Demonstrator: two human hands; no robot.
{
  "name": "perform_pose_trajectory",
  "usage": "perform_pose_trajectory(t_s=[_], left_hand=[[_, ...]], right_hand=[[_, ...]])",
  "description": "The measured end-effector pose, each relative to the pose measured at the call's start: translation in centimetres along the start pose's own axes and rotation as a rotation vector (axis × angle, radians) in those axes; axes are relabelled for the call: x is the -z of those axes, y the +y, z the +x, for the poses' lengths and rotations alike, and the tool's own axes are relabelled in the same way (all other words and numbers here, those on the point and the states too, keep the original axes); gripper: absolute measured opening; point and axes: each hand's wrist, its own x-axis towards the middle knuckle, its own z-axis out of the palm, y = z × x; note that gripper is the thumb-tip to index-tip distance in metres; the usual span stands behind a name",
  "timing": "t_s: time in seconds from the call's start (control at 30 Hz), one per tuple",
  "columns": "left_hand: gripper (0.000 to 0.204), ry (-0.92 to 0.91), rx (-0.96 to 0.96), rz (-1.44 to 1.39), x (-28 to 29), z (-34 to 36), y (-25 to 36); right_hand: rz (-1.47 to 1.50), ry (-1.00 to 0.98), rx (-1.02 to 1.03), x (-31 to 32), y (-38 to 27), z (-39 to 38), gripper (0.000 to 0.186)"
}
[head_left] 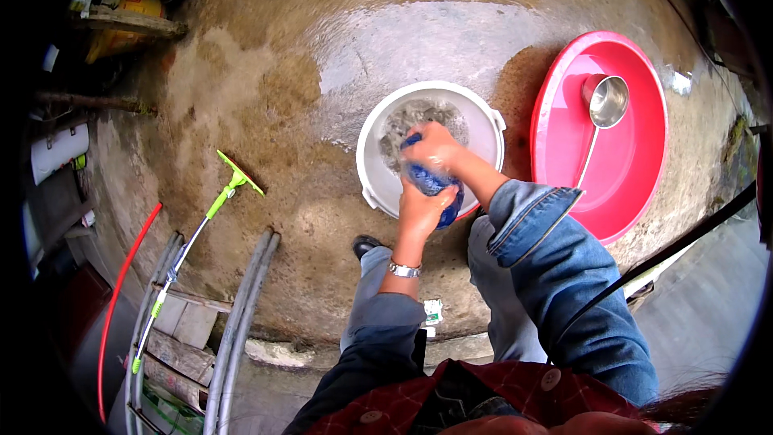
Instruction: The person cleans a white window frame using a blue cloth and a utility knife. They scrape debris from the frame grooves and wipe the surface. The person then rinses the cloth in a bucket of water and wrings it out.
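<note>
A wet blue cloth is bunched between my two hands over a white bucket. My right hand is closed round its upper part, and my left hand grips it lower down, at the bucket's near rim. Part of the cloth hangs by that rim. Grey, sudsy-looking water lies in the bucket. How far my fingers wrap round the cloth is partly hidden and slightly blurred.
Right of the bucket stands a large pink basin with a metal ladle in it. A green squeegee, a red hose and metal rails are at the left. Wet concrete floor stretches beyond the bucket.
</note>
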Motion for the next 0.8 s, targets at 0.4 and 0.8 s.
perform_pose_trajectory(t_s=[0.4, 0.8], left_hand=[[0.115, 0.153, 0.069, 0.593, -1.2, -2.0, 0.2], [0.060, -0.526, 0.355, -1.037, 3.2, -2.6, 0.2]], right_hand=[[-0.030, 0.465, -0.194, -3.6, 0.3, -2.6, 0.046], [0.444, -0.395, 0.162, 8.8, -0.4, -5.5, 0.083]])
